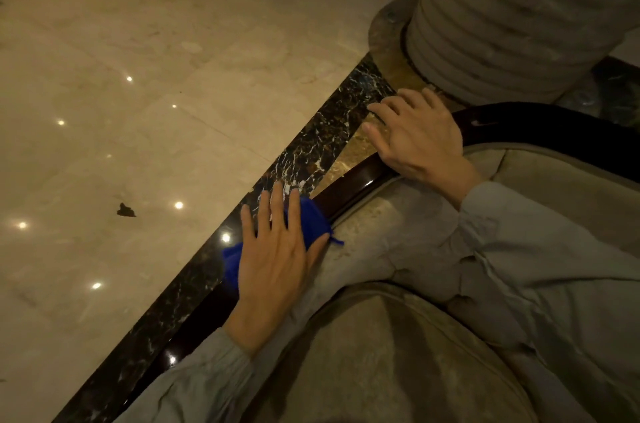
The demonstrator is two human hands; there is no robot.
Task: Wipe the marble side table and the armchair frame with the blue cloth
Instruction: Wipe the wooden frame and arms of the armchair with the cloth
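My left hand [273, 256] presses the blue cloth [311, 218] flat against the armchair's dark polished wooden frame [349, 188], fingers spread over the cloth. The cloth bulges out on both sides of the hand. My right hand [415, 135] rests farther along the same frame, where it curves, fingers apart and holding nothing. The armchair's beige upholstery [381, 353] fills the lower right. The marble side table is not in view.
A ribbed stone column [502, 24] on a round base stands just beyond my right hand. A black veined marble floor strip [311, 145] runs diagonally beside the chair. Glossy beige floor tiles [138, 111] spread to the left, with a small dark scrap [125, 210].
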